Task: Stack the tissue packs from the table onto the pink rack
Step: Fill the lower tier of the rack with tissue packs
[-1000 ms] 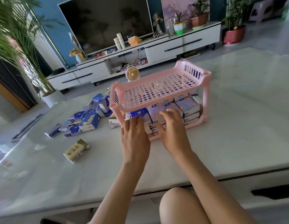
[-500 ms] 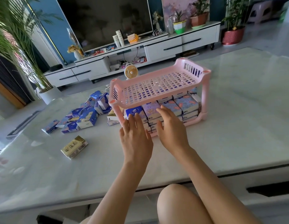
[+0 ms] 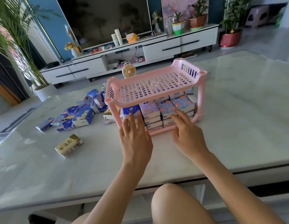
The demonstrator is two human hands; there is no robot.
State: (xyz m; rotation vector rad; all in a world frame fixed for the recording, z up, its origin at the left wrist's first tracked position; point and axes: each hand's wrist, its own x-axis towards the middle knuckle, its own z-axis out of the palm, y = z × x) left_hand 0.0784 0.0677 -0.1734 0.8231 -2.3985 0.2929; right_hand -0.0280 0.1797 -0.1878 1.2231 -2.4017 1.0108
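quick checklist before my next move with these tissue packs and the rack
1. Hands free: left hand and right hand hold nothing, with straight fingers against the lower-shelf packs. ok
2. Lower shelf filled: the front stacks reach up close under the top shelf. ok; back row cannot tell
3. Room on the top shelf: nothing lies on it. ok
4. Pink rack stands upright on the table. ok
5. Table cleared of packs: loose packs lie left of the rack, and a gold pack lies apart. not ok
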